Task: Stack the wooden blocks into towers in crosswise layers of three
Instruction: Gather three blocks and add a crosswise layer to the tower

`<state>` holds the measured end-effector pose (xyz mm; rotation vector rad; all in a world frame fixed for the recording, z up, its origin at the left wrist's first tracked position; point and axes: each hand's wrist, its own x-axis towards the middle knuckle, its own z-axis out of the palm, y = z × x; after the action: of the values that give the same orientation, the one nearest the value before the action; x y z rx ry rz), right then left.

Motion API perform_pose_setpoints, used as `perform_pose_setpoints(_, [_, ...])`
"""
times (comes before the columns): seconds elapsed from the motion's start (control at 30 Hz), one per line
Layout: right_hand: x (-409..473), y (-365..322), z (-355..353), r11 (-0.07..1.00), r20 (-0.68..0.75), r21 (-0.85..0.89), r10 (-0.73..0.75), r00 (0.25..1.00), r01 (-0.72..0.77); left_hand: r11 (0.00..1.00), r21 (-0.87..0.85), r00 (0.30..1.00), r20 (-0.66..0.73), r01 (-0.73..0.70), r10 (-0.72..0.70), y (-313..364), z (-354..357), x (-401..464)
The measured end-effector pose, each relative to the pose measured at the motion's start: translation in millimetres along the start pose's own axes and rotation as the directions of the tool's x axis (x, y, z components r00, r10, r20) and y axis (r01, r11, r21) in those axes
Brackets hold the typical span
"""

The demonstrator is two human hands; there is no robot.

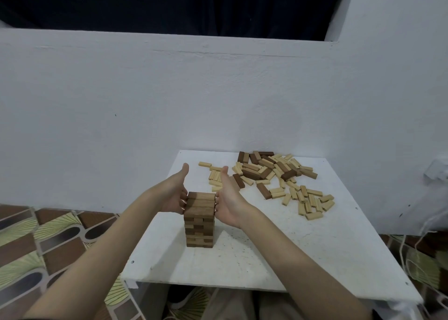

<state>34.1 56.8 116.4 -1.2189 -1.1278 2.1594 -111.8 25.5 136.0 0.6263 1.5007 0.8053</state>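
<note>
A tower of brown wooden blocks [200,220], several crosswise layers high, stands near the middle of the white table [278,254]. My left hand [175,195] presses flat against the tower's upper left side, thumb pointing up. My right hand [228,198] presses against the upper right side in the same way, thumb raised. Both palms squeeze the top layers between them. A heap of loose blocks [271,176], dark brown and pale, lies at the back right of the table.
A white wall [169,101] rises right behind the table. Patterned floor [48,242] shows to the left and right. White cords [412,242] hang by the table's right edge. My legs show under the front edge.
</note>
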Motion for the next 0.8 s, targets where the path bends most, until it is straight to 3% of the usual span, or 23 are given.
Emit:
perform_pose_setpoints(0.13, [-1, 1, 4, 1.000, -0.004, 0.012, 0.005, 1.000, -0.005, 1.000, 0.027, 1.000, 0.010, -0.005, 0.005, 0, 0, 0])
perform_pose_setpoints(0.3, [-12, -3, 0, 0.993, -0.042, -0.098, -0.062, 0.997, 0.058, 1.000, 0.020, 1.000, -0.014, -0.004, 0.004, 0, -3, 0])
perform_pose_setpoints(0.53, [4, 6, 6, 1.000, 0.000, 0.010, 0.010, 1.000, -0.010, 1.000, -0.016, 1.000, 0.017, -0.005, 0.005, 0, -2, -2])
perform_pose_setpoints(0.67, [1, 4, 6, 1.000, 0.035, 0.012, -0.022, 0.999, 0.022, 1.000, 0.011, 0.999, 0.038, 0.001, -0.002, 1, -4, 2])
perform_pose_setpoints(0.73, [-3, 2, 2, 0.999, 0.037, -0.023, -0.042, 0.998, 0.042, 0.998, 0.064, 0.999, 0.029, -0.020, 0.018, 0, -8, 4])
perform_pose_setpoints(0.8, [-6, -2, -1, 0.993, 0.001, -0.071, -0.092, 0.996, 0.092, 0.972, 0.203, 0.992, -0.030, -0.116, 0.124, -3, -11, 4])
